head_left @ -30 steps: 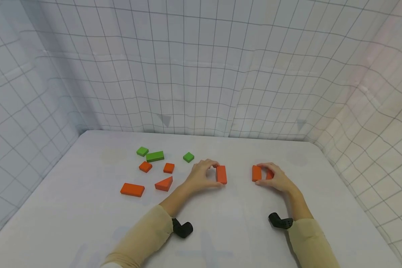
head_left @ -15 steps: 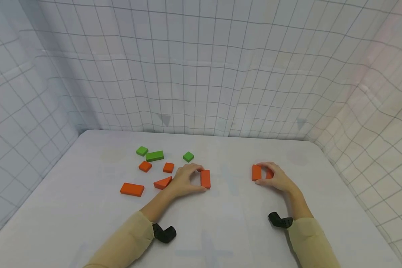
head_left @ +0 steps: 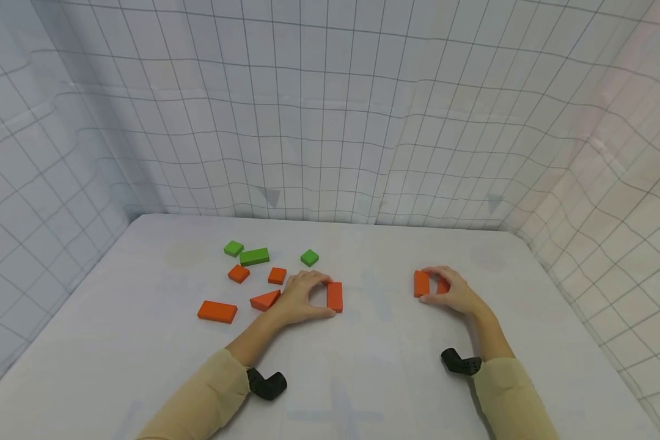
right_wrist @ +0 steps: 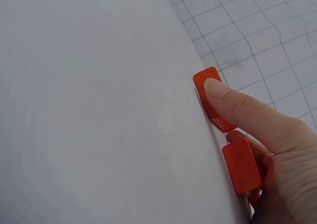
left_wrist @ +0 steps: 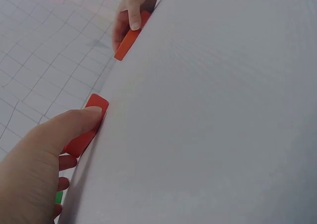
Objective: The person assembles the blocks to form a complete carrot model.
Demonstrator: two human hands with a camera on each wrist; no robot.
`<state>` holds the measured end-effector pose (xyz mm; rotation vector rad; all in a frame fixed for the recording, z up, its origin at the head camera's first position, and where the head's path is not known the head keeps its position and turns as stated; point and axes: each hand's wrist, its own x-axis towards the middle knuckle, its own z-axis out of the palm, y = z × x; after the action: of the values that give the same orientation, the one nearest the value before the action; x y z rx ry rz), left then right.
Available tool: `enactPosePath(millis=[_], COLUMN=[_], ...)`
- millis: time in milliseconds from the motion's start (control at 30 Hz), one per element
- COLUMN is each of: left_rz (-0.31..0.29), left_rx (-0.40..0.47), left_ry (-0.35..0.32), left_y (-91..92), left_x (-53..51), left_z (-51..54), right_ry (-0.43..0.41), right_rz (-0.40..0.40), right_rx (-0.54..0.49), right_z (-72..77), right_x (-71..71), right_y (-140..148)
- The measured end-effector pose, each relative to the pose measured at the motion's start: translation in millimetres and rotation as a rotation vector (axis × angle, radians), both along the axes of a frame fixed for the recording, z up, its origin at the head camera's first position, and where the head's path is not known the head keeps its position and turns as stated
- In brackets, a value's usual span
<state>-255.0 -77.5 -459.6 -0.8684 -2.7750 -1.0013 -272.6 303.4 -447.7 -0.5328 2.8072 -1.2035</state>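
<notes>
**Left hand [head_left: 299,300] and right hand [head_left: 455,293] each pinch a hard-looking block end to end**

The left hand's thumb and fingers grasp the red-orange rectangular block [head_left: 335,297], its long side running near to far, about midway between the left and right edges of the white desk [head_left: 396,379]. The right hand grasps the orange rectangular block [head_left: 421,284] likewise, nearer the right edge; a second orange piece [right_wrist: 241,167] sits inside that hand's curve, and I cannot tell whether it is gripped too.

Painted wood or plastic, I would guess: light, stiff, hardly fragile, with smooth faces that might slide under a loose pinch. The short ends seem the best hold, leaving the long sides free.

Open room lies between the two held blocks and towards the person. Leftward it is tighter: the orange triangular block [head_left: 266,300] is just beside the left wrist, the small orange square block [head_left: 277,276] and small green square block [head_left: 309,257] near the knuckles. The far edge, backed by white grid-lined cloth [head_left: 330,146], lies beyond both hands.
</notes>
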Motion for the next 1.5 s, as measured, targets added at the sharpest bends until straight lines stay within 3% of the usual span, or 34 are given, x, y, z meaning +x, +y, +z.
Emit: enactPosePath(millis=[367, 500, 667, 833, 933, 1033, 1233, 1500], left_rz=[-0.006, -0.005, 0.003, 0.005, 0.010, 0.012, 0.009, 0.007], left_rx=[-0.009, -0.002, -0.007, -0.008, -0.013, -0.019, -0.029, -0.026], left_ry=[-0.002, 0.004, 0.020, 0.030, 0.035, 0.037, 0.039, 0.038], left_y=[-0.1, -0.1, 0.1, 0.5, 0.6, 0.8, 1.0, 1.1], left_x=[1.4, 1.3, 0.9, 0.9, 1.1, 1.0, 1.0, 0.7], left_z=[0.9, -0.2, -2.2, -1.9, -2.1, -2.3, -2.7, -2.9], right_ry=[-0.002, 0.076, 0.195, 0.154, 0.100, 0.084, 0.064, 0.136], right_rz=[-0.016, -0.024, 0.035, 0.115, 0.138, 0.167, 0.231, 0.288], right_rx=[-0.010, 0.003, -0.003, -0.067, -0.073, -0.069, -0.082, -0.082], right_z=[1.2, 5.8, 17.6, 37.2, 35.1, 17.5, 7.5, -0.4], right_x=[1.7, 2.1, 1.7, 12.5, 13.6, 6.6, 11.1, 14.9], right_y=[-1, -7, -26, -60, -77, -86, -109, -126])
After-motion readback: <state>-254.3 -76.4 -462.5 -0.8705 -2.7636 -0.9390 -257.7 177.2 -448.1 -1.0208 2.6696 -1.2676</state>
